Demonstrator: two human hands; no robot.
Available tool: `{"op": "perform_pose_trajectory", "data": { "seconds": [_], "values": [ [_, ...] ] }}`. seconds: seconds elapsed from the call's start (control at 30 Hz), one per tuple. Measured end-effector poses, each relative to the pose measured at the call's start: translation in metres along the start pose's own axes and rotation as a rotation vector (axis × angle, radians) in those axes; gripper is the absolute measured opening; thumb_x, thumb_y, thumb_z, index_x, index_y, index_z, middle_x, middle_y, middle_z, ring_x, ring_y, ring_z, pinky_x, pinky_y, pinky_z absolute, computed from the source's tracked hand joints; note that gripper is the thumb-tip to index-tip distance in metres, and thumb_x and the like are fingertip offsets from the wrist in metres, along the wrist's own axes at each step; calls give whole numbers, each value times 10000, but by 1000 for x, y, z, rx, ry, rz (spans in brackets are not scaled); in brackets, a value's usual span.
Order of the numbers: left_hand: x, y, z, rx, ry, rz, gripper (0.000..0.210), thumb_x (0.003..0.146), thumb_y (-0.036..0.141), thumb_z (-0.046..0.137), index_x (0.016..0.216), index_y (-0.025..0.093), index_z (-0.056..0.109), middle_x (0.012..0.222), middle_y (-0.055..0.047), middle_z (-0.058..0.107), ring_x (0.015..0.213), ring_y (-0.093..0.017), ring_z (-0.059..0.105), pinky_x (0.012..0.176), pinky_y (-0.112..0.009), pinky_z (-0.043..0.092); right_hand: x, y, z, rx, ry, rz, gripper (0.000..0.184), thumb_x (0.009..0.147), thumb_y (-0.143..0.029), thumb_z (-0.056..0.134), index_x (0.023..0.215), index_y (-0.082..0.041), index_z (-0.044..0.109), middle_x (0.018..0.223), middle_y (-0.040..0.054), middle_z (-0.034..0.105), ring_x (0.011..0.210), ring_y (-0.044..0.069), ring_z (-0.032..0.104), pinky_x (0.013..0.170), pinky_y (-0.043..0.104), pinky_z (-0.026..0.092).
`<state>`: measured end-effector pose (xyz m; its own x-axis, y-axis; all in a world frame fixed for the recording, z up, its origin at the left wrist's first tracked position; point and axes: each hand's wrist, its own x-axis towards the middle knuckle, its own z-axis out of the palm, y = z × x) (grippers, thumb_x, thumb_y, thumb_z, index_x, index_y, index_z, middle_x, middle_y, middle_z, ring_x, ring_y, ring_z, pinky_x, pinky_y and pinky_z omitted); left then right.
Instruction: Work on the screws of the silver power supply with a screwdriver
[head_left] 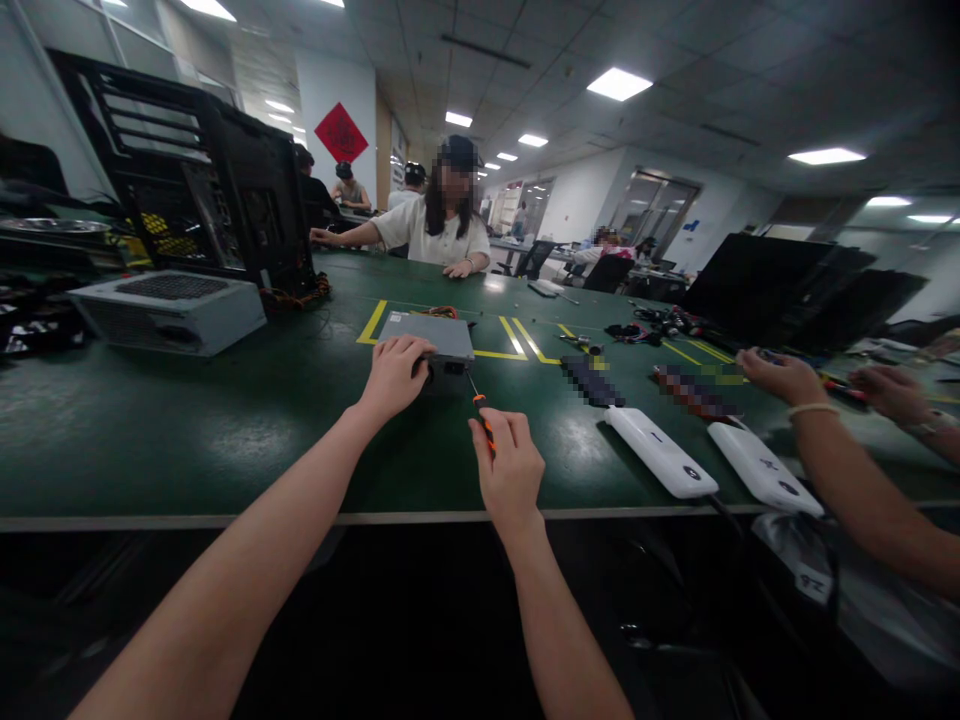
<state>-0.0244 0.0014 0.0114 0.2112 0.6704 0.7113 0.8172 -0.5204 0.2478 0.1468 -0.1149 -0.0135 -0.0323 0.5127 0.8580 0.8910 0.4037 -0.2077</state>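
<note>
A grey computer power supply unit (442,337) lies on the green table (300,400) in front of me, its socket side facing me. My left hand (396,375) grips its left part, fingers over the top and thumb down at the near side. In my right hand (510,460) is a screwdriver (480,402) with an orange and black handle. Its shaft points up and away, and its tip is at the right end of the unit's near face. Whether it sits in a screw is too small to tell.
At left stand a second power supply unit (172,312) and an open black computer case (202,180). White power banks (664,455) lie at right near the edge. A co-worker's hands (780,375) are beyond them; another person (450,220) stands across the table.
</note>
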Motion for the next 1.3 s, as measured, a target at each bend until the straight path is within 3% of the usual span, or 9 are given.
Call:
{"op": "perform_pose_trajectory", "data": {
  "seconds": [0.1,0.3,0.4,0.63,0.83,0.93,1.17,1.3],
  "values": [
    [0,0,0,-2,0,1,269,805,163,444,1024,247,576,1092,-29,596,1034,-221,496,900,-383,321,0,-1,-1,6,-18,64,191,888,-315,471,978,-176,566,868,54,583,738,136,587,628,239,474],
    [0,1,-3,2,-3,3,262,806,164,446,1016,249,579,1089,-21,597,1034,-218,496,890,-373,322,-1,-13,-1,67,-77,53,203,879,-210,412,1052,-152,500,1048,119,521,873,171,569,683,289,499],
    [0,1,-2,-2,-10,-3,268,805,165,447,1023,250,578,1096,-22,594,1032,-217,495,894,-375,318,0,-16,-3,37,-94,61,211,904,-223,377,1055,-154,506,972,99,558,810,164,583,648,275,485],
    [1,1,-2,-4,-16,-2,271,807,167,442,1026,253,576,1092,-26,596,1045,-224,489,905,-381,314,2,-11,-10,1,-188,232,266,906,-390,380,977,-174,519,862,65,617,676,176,611,529,253,412],
    [0,2,-3,-2,-18,-10,275,807,161,442,1030,252,575,1102,-23,594,1044,-220,489,892,-374,320,0,-15,-5,9,-273,313,157,847,-256,411,973,-175,458,814,53,636,633,200,632,510,264,384],
    [0,2,-4,-1,-15,-4,260,812,174,443,1020,251,578,1097,-18,597,1040,-216,491,891,-370,323,1,-16,-5,1,-308,375,142,843,-275,420,939,-179,461,733,33,623,587,203,617,499,264,365],
    [0,2,-3,-8,-11,-4,262,806,166,444,1015,250,577,1088,-24,598,1034,-219,492,901,-380,318,5,-10,-11,150,-228,410,165,842,-320,427,860,-178,509,804,58,624,696,191,607,601,285,415],
    [0,1,-2,-13,-15,-13,261,807,171,445,1013,255,580,1090,-27,595,1036,-224,490,899,-387,320,4,-10,-10,258,-289,462,219,882,-321,359,956,-173,502,758,43,632,634,177,605,590,284,409]
  ]
}}
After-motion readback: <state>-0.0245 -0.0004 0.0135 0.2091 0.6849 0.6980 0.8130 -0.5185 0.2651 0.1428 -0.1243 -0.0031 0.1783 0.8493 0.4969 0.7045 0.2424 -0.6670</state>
